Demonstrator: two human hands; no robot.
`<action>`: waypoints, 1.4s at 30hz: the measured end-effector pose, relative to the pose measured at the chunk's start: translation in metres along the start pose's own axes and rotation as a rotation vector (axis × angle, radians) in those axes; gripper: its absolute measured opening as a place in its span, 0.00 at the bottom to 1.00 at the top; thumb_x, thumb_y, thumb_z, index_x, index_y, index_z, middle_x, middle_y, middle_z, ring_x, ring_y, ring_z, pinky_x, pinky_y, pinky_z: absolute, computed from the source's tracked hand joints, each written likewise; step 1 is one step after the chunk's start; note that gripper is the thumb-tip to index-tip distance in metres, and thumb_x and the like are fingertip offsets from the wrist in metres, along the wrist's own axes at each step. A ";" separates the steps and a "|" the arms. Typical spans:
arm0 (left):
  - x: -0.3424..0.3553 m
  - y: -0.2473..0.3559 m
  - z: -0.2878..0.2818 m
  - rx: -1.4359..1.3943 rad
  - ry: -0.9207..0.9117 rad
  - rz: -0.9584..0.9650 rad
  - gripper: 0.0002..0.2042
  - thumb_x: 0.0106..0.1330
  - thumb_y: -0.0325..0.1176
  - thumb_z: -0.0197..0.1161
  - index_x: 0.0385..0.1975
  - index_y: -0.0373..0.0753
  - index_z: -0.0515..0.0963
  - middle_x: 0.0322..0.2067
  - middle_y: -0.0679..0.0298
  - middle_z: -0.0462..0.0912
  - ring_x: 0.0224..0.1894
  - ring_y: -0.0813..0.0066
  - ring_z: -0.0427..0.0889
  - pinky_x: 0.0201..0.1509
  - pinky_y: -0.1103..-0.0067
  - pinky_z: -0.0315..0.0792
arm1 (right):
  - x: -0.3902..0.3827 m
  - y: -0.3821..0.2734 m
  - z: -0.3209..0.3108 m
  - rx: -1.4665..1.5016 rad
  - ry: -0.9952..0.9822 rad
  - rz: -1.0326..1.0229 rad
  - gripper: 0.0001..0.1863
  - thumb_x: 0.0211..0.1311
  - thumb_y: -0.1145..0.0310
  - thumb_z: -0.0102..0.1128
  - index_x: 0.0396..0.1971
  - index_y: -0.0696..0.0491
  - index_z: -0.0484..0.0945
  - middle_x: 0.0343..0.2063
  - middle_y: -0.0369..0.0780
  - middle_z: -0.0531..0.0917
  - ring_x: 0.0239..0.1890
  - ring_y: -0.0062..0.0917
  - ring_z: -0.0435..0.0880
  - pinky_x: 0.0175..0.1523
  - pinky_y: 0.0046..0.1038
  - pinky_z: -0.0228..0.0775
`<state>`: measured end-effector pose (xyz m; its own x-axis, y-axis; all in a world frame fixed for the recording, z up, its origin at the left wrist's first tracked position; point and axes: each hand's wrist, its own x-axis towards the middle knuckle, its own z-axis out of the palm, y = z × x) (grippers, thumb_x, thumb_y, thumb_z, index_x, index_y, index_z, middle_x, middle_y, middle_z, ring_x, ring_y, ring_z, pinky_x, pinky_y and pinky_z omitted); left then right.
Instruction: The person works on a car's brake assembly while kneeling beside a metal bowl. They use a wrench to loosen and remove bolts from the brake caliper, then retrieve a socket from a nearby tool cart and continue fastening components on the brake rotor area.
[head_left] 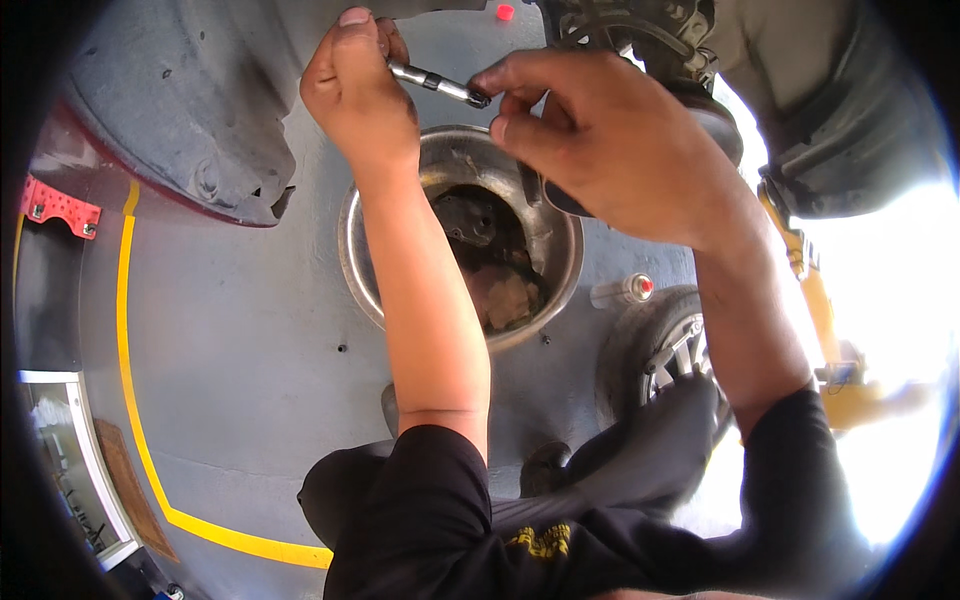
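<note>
My left hand (362, 95) is closed around a slim shiny metal rod (430, 80) with dark bands, thumb on top. Its exact kind I cannot make out. The rod slants to the right, and its darker end is free of the left fist. At that end sits the index fingertip of my right hand (610, 140), touching or nearly so. The right thumb is apart from the index finger and the other fingers are loosely curled. Below both hands, a round metal basin (355, 270) on the floor holds a dark metal part (475, 220) and a crumpled brownish piece (500, 295).
Dark wheel-well liner (190, 90) and reddish bodywork hang at upper left. Greasy suspension parts (640, 25) are at upper right. A wheel (655, 350) and a spray can (625, 289) lie right of the basin. Small dark pieces (342, 348) and a red cap (505, 12) dot the floor.
</note>
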<state>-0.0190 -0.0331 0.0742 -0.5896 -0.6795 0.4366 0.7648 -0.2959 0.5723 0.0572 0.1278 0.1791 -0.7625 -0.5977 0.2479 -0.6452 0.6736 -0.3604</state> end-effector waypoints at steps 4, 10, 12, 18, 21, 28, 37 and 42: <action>-0.001 0.017 0.007 0.007 -0.086 0.206 0.17 0.66 0.33 0.52 0.14 0.37 0.63 0.14 0.70 0.63 0.20 0.83 0.59 0.26 0.81 0.53 | -0.010 0.005 -0.002 0.472 -0.115 0.107 0.11 0.58 0.72 0.57 0.40 0.60 0.79 0.39 0.43 0.82 0.33 0.28 0.82 0.38 0.26 0.74; -0.004 0.037 0.016 0.155 -0.119 0.351 0.18 0.66 0.34 0.54 0.14 0.36 0.63 0.14 0.72 0.60 0.20 0.86 0.56 0.24 0.81 0.50 | -0.021 -0.012 -0.007 1.234 -0.038 0.506 0.18 0.67 0.70 0.51 0.54 0.62 0.74 0.36 0.43 0.80 0.26 0.20 0.72 0.29 0.20 0.62; -0.005 0.041 0.013 0.252 -0.124 0.343 0.17 0.66 0.34 0.55 0.15 0.37 0.63 0.14 0.73 0.59 0.20 0.87 0.55 0.23 0.82 0.48 | -0.024 -0.010 -0.006 1.362 -0.078 0.508 0.20 0.68 0.67 0.50 0.55 0.62 0.74 0.39 0.43 0.79 0.27 0.20 0.71 0.31 0.21 0.62; -0.010 0.049 0.012 0.353 -0.158 0.356 0.17 0.65 0.34 0.56 0.15 0.36 0.62 0.14 0.75 0.56 0.20 0.88 0.53 0.22 0.82 0.46 | -0.032 0.000 -0.001 1.619 -0.192 0.509 0.25 0.71 0.58 0.45 0.59 0.61 0.69 0.43 0.42 0.76 0.30 0.20 0.69 0.33 0.21 0.62; -0.009 0.047 0.009 0.424 -0.180 0.366 0.17 0.65 0.34 0.57 0.16 0.36 0.63 0.14 0.74 0.57 0.20 0.87 0.54 0.22 0.82 0.48 | -0.032 0.000 0.003 1.622 -0.220 0.506 0.27 0.72 0.56 0.44 0.61 0.61 0.66 0.43 0.41 0.76 0.30 0.20 0.69 0.33 0.21 0.62; -0.006 0.016 -0.008 0.423 -0.272 0.135 0.17 0.66 0.36 0.56 0.17 0.36 0.63 0.15 0.74 0.57 0.21 0.86 0.54 0.24 0.82 0.51 | -0.037 -0.002 0.006 1.318 -0.189 0.421 0.25 0.74 0.56 0.43 0.60 0.58 0.70 0.38 0.39 0.77 0.27 0.18 0.70 0.33 0.20 0.63; -0.010 -0.031 -0.041 0.213 0.095 -0.174 0.17 0.64 0.33 0.53 0.13 0.41 0.62 0.13 0.75 0.59 0.18 0.87 0.54 0.23 0.81 0.50 | 0.014 0.022 -0.010 -0.412 -0.262 -0.380 0.16 0.63 0.73 0.50 0.50 0.57 0.77 0.41 0.43 0.82 0.34 0.28 0.82 0.40 0.28 0.76; -0.024 -0.046 -0.048 0.110 0.147 -0.336 0.09 0.65 0.36 0.56 0.24 0.39 0.72 0.21 0.70 0.70 0.23 0.84 0.63 0.27 0.81 0.58 | 0.048 0.003 0.002 -0.651 -0.533 -0.111 0.18 0.63 0.75 0.48 0.51 0.50 0.78 0.34 0.41 0.82 0.37 0.31 0.81 0.48 0.30 0.73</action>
<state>-0.0276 -0.0356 0.0042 -0.7531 -0.6482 0.1126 0.4980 -0.4498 0.7414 0.0187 0.1001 0.1880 -0.6735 -0.6900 -0.2650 -0.7388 0.6169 0.2714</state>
